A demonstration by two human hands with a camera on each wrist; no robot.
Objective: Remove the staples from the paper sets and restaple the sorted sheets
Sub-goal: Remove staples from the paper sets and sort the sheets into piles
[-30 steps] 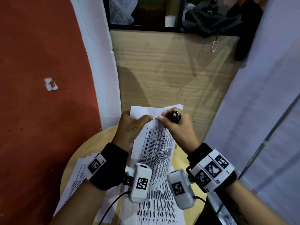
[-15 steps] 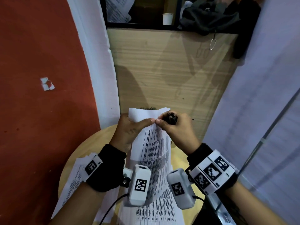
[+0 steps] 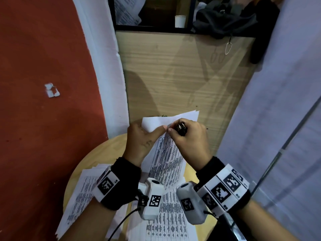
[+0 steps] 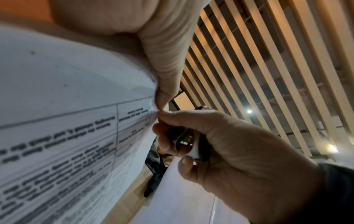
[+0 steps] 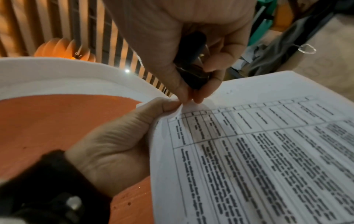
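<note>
Your left hand (image 3: pixel 140 141) pinches the paper set (image 3: pixel 166 159) corner, right hand (image 3: pixel 189 138) grips a dark tool (image 3: pixel 181 129) w/ fingertips at that corner. Table text's too blurry to read tbh.

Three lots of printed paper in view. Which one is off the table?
The paper set pinched at its top corner by the left hand and right hand. The fanned stack at left and the sheets under the wrists lie flat on the round table.

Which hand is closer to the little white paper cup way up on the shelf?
Right, slightly. The paper cup sits far beyond both hands; the right hand lies almost straight below it in the head view, the left hand below and further left.
</note>
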